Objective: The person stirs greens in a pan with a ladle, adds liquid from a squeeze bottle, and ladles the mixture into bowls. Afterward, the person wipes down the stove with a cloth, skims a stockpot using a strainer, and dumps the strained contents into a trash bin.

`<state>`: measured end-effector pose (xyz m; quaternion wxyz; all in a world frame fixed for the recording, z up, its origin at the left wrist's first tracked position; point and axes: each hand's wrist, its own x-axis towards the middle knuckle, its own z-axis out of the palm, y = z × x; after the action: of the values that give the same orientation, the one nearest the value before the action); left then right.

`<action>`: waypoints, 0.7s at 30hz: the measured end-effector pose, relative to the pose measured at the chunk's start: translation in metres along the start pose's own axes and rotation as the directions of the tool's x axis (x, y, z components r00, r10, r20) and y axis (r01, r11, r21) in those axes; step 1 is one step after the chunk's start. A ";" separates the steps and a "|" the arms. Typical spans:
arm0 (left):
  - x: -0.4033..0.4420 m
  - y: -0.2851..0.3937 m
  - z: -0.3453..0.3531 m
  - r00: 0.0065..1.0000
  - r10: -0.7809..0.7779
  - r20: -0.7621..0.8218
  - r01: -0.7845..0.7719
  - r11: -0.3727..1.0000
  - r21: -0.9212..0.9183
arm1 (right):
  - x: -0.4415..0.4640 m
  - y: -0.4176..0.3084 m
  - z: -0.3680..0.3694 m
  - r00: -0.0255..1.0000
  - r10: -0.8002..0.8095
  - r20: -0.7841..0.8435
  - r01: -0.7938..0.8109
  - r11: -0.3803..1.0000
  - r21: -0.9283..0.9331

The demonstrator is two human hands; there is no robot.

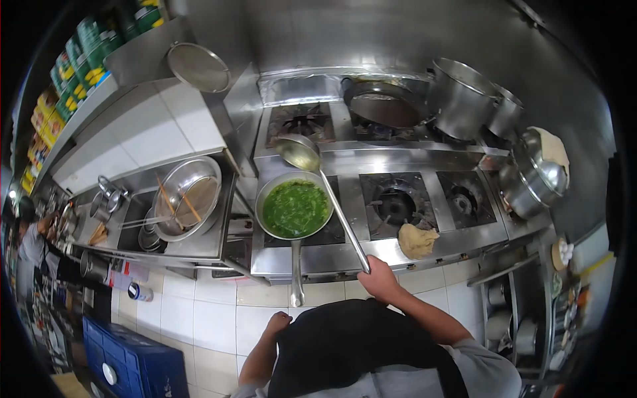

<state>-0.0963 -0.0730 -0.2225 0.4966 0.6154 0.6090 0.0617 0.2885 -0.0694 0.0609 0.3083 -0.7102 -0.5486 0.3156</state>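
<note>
My right hand is wrapped round the handle end of a long metal ladle. The ladle's bowl, with some yellowish liquid in it, is above the back rim of a frying pan. Bright green chopped food in liquid fills the pan, which sits on a front burner with its handle pointing toward me. Near my body, left of the black apron, my left hand is closed, with its fingers curled in; nothing shows in it. It does not touch the pan handle.
A crumpled tan cloth lies on the stove's front edge. Behind stand a dark wok and tall pots. A steel basin rests at the left sink. Blue crates stand on the floor; another person is far left.
</note>
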 end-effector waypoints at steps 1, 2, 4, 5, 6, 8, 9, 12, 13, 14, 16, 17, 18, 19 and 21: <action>0.009 -0.002 0.003 0.998 0.056 -0.042 -0.054 0.997 0.054 | 0.005 -0.014 -0.009 1.000 -0.004 -0.009 0.004 1.000 0.019; 0.010 0.005 0.004 0.998 0.058 -0.035 -0.056 0.997 0.059 | 0.007 -0.018 -0.015 1.000 -0.010 -0.010 0.010 0.999 0.034; 0.009 0.016 0.005 0.995 -0.090 -0.044 0.094 0.991 0.095 | -0.003 -0.001 -0.015 0.997 0.010 0.071 -0.016 0.996 0.085; 0.009 0.017 -0.001 0.996 -0.082 -0.045 0.086 0.991 0.106 | -0.007 0.011 -0.013 0.989 0.012 0.145 -0.032 0.991 0.134; 0.008 0.014 -0.006 0.994 0.106 0.011 -0.107 0.987 0.123 | -0.012 0.034 -0.006 0.991 0.009 0.133 -0.028 0.990 0.139; 0.014 0.005 -0.006 0.954 0.295 0.057 -0.299 0.947 0.120 | -0.018 0.085 0.007 0.986 -0.045 0.163 0.045 0.999 -0.001; 0.024 -0.002 0.004 0.993 0.106 0.047 -0.113 0.978 0.175 | -0.015 0.094 0.004 0.984 -0.052 0.172 0.055 0.998 -0.012; 0.024 -0.024 0.015 0.990 0.087 0.108 -0.120 0.928 0.352 | -0.018 0.114 0.012 0.967 0.001 0.255 0.006 1.000 -0.024; 0.015 -0.025 0.013 0.981 -0.035 0.191 -0.037 0.932 0.361 | -0.018 0.123 0.015 0.979 -0.034 0.202 0.041 0.999 -0.029; 0.006 -0.016 0.010 0.949 -0.156 0.273 0.044 0.926 0.376 | -0.014 0.127 0.016 0.987 -0.067 0.147 0.073 0.997 -0.034; 0.003 -0.017 0.016 0.948 -0.249 0.196 0.193 0.944 0.268 | -0.010 0.121 0.008 0.977 -0.036 0.210 0.047 0.998 -0.044; 0.002 -0.020 0.019 0.944 -0.258 0.207 0.210 0.951 0.227 | -0.011 0.116 0.006 0.978 0.004 0.209 -0.001 1.000 -0.016; 0.000 -0.024 0.021 0.938 -0.267 0.220 0.228 0.955 0.189 | -0.013 0.113 0.006 0.977 0.048 0.208 -0.052 0.999 0.013; -0.001 -0.027 0.024 0.937 -0.272 0.218 0.233 0.954 0.188 | -0.013 0.114 0.007 0.976 0.047 0.213 -0.051 0.999 0.014; 0.002 -0.027 0.031 0.981 -0.080 0.175 0.066 0.994 0.083 | -0.012 0.116 0.009 0.990 0.024 0.140 -0.025 1.000 0.005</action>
<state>-0.0937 -0.0941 -0.2575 0.5271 0.6144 0.5861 -0.0352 0.3465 -0.1047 -0.0344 0.2676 -0.6921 -0.5590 0.3701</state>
